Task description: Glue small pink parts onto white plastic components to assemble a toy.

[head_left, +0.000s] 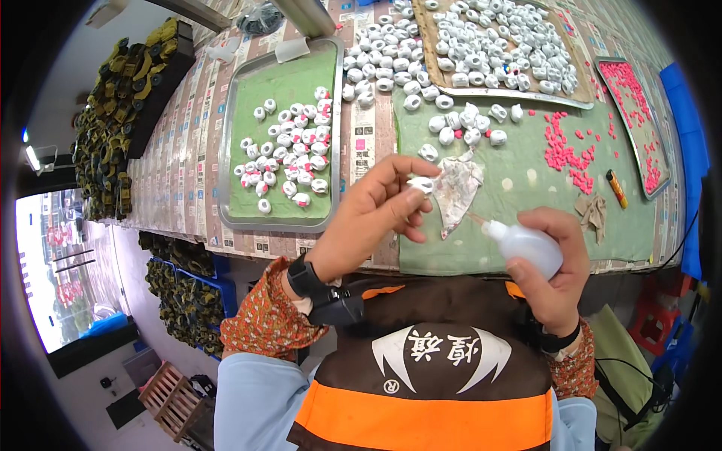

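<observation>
Here, left hand pinches a white piece, right hand grips a bottle, seemingly a rag between.

The counter covered in pale, printed paper is viewed from the person's head, through the left one of two wide fisheye cameras worn side by side. The lens is pointed forward and steeply down, so the dark brown fabric apron with an orange band is seen from above at the lower edge. The bare left fingers and bare right fingers are shown at close range near the middle. At the far left, a bright rectangular window is taken in, tilted by the curved, black-rimmed field.
</observation>
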A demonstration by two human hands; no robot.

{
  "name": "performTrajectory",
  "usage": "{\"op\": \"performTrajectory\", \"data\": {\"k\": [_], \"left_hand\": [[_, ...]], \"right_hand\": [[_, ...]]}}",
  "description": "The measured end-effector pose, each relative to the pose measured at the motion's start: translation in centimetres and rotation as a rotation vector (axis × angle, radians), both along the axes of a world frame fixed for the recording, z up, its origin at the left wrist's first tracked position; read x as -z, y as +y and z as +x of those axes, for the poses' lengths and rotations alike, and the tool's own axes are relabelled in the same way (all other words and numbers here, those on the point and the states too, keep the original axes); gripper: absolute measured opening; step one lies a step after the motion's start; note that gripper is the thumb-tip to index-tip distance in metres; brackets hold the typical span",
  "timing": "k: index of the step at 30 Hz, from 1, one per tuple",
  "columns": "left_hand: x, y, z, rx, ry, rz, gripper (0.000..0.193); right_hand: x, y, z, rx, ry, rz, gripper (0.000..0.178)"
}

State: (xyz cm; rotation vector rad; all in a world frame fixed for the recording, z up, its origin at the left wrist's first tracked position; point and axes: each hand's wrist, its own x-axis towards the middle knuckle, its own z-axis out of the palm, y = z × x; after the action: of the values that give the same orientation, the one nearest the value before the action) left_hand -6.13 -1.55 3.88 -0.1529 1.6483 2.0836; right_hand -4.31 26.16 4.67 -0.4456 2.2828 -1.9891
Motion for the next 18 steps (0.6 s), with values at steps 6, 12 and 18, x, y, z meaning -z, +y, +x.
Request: {"op": "performTrajectory", "data": {"k": [6, 12, 18], "left_hand": [[0.7, 1.1, 2.8, -0.016, -0.124, 0.059, 0.037], [1.4, 1.5, 3.9, -0.011, -0.124, 0.062, 0.035], [1.8, 1.5, 4.3, -0.012, -0.127, 0.067, 0.034]], "right_hand": [[-1.0, -1.1, 0.1, -0.101, 0.454, 0.235, 0.044], [-1.1, -1.4, 0.6, -0.073, 0.546, 0.348, 0.044], [-0.8, -1.7, 0.9, -0.075, 0.563, 0.373, 0.043]]}}
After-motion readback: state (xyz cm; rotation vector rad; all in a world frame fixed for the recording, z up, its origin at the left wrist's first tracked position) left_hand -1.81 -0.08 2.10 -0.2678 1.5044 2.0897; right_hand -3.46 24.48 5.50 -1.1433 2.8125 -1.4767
